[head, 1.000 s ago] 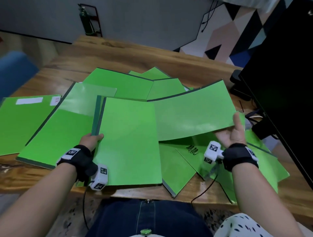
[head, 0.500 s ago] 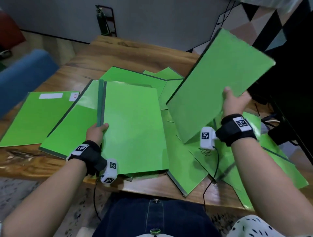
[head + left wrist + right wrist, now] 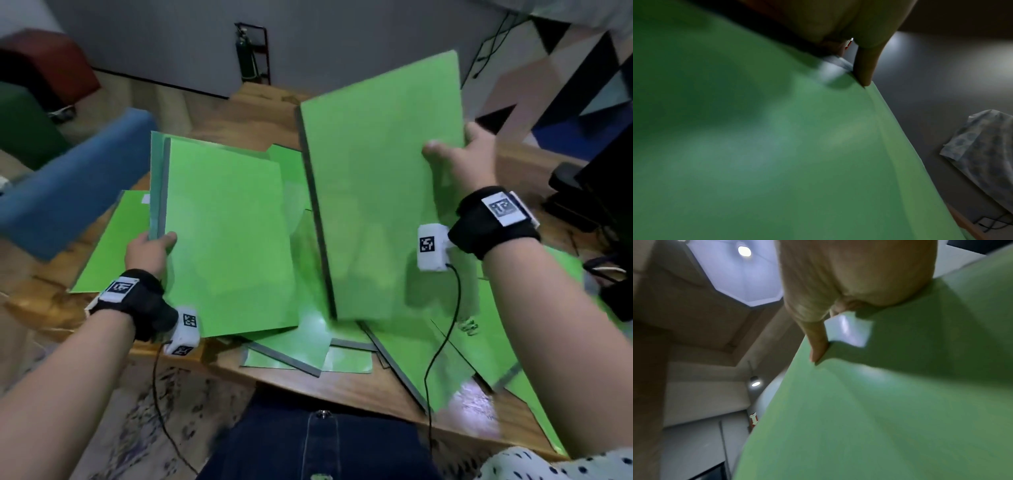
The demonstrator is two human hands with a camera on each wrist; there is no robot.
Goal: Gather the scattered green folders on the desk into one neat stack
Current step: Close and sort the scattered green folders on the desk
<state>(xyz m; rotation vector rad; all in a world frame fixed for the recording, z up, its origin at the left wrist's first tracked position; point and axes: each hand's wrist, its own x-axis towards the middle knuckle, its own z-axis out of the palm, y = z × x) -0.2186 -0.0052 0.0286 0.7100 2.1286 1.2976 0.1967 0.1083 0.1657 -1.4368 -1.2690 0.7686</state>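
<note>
Grip: right hand (image 3: 469,161) pinches one green folder (image 3: 380,178) by its edge, tipped up off the desk (image 3: 342,387) | left hand (image 3: 149,251) pinches the small stack (image 3: 226,240) | why: probably to join them | loose folders (image 3: 445,346) lie underneath.

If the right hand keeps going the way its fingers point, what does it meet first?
Probably nothing close: the right hand, gripping the raised folder, points up and away over the desk toward the wall; depth is unclear.

Black wrist straps (image 3: 490,219) with white tagged cameras (image 3: 431,247), dark jeans (image 3: 308,445)
</note>
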